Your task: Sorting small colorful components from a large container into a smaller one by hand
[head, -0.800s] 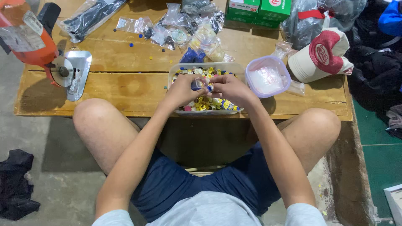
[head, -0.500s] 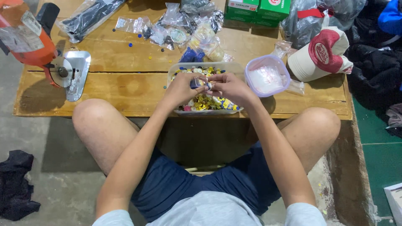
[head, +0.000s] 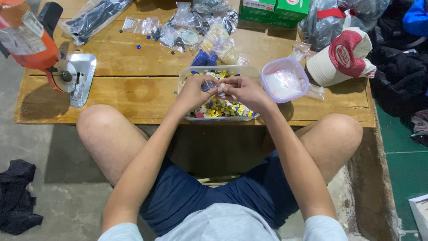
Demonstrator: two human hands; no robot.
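Head view, seated person at low wooden table (head: 133, 96). Left hand (head: 194, 91) & right hand (head: 243, 89) meet over clear tray (head: 214, 119) of mixed-colour buttons (head: 220, 108), centre near edge. Vs. 0.8 s ago: hands barely shift; fingers stay pinched narrow on a small clear bag (head: 209, 84), contents too small to tell. Bagging seems mid-step. Purple-rimmed tub (head: 285, 80) just right of tray; cap (head: 343, 56) far right; orange machine (head: 31, 44) far left.

Left hand (head: 192, 93) and right hand (head: 244, 90) pinch small clear bag (head: 209, 84) over button-filled tray (head: 218, 108) on wooden table (head: 133, 89).
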